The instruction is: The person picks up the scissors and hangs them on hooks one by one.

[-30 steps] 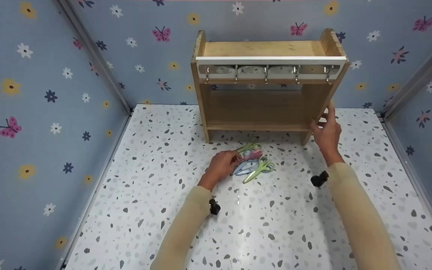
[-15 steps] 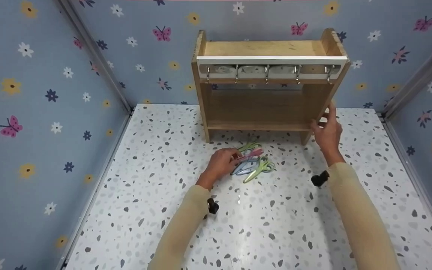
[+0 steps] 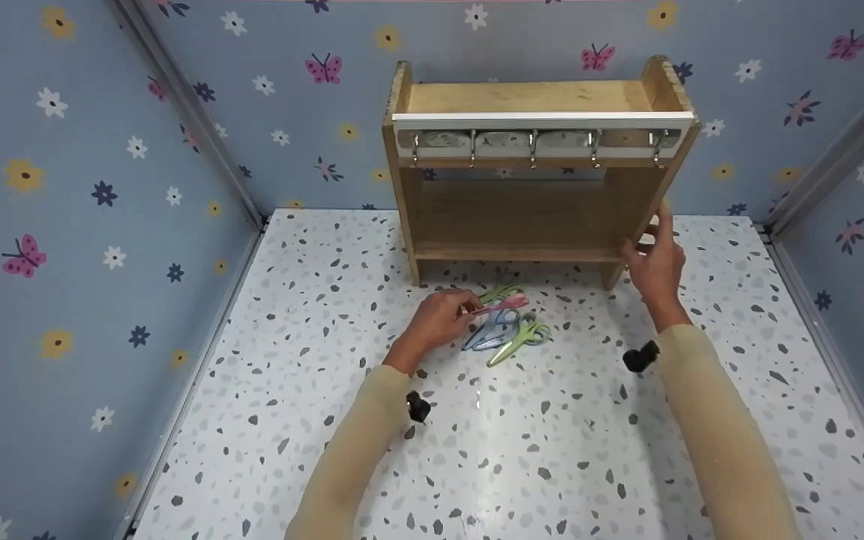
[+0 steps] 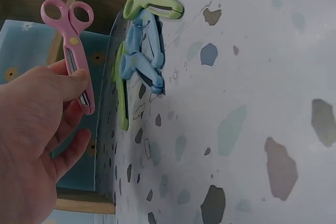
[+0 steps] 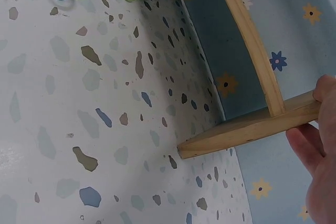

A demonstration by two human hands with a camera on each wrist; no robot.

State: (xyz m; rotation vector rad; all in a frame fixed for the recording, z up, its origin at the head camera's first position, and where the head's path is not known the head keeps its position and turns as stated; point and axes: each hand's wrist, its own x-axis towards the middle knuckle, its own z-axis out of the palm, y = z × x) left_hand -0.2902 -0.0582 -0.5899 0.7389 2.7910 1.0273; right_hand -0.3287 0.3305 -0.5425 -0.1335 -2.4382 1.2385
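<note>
My left hand (image 3: 439, 315) pinches pink scissors (image 4: 74, 40) by the blade end between thumb and fingers, handle loops pointing away from the hand. In the left wrist view the scissors are held above the table, beside a small pile. That pile holds green scissors (image 3: 511, 346) and blue scissors (image 3: 493, 330), with another green pair (image 4: 122, 90) lying behind them. My right hand (image 3: 655, 266) grips the right side panel of a wooden shelf (image 3: 514, 251), low down near its lower board. In the right wrist view thumb and fingers sit on either side of that panel (image 5: 247, 129).
A white rail with several metal hooks (image 3: 533, 146) runs across the shelf's upper front. The shelf stands on a speckled white table (image 3: 312, 315) near the back wall. Flowered blue panels (image 3: 64, 247) border the left, back and right.
The left hand has drawn slightly up and left, lifting the pink scissors off the pile. The right hand keeps its grip on the shelf.
</note>
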